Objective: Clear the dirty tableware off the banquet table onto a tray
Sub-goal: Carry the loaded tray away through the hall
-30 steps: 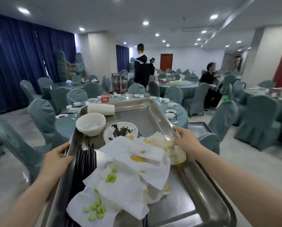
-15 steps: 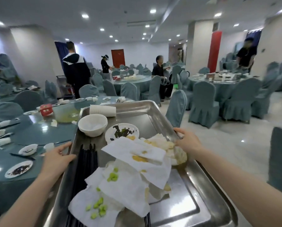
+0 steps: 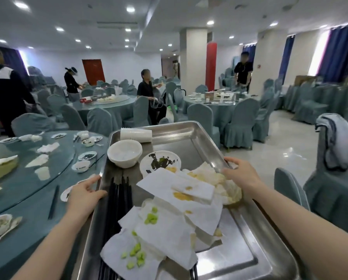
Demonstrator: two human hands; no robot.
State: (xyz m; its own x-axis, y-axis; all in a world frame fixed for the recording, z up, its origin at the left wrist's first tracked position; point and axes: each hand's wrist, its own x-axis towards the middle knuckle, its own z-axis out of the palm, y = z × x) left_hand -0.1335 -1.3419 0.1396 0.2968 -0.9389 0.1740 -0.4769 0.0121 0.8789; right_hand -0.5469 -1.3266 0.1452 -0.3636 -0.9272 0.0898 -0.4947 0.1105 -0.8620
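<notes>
I carry a steel tray (image 3: 249, 235) in front of me. My left hand (image 3: 84, 195) grips its left rim and my right hand (image 3: 239, 174) grips its right rim. On the tray lie a white bowl (image 3: 124, 152), a stained small plate (image 3: 159, 160), a stack of white cups (image 3: 135, 135) on its side, black chopsticks (image 3: 118, 199) and several soiled napkins (image 3: 169, 219). The round banquet table (image 3: 27, 190) at my left holds small dirty dishes (image 3: 81, 165), crumpled napkins (image 3: 47, 147) and a chopstick (image 3: 53, 201).
Covered chairs (image 3: 328, 178) stand close at my right, one with a cloth draped over it. Several people stand or sit at farther tables (image 3: 219, 102). A person in black (image 3: 5, 91) stands at the far left. Tiled floor (image 3: 286, 142) lies ahead to the right.
The view has swung to the right with the tray held in both hands. The banquet table has shifted to my left, and the right side of the hall has come into sight.
</notes>
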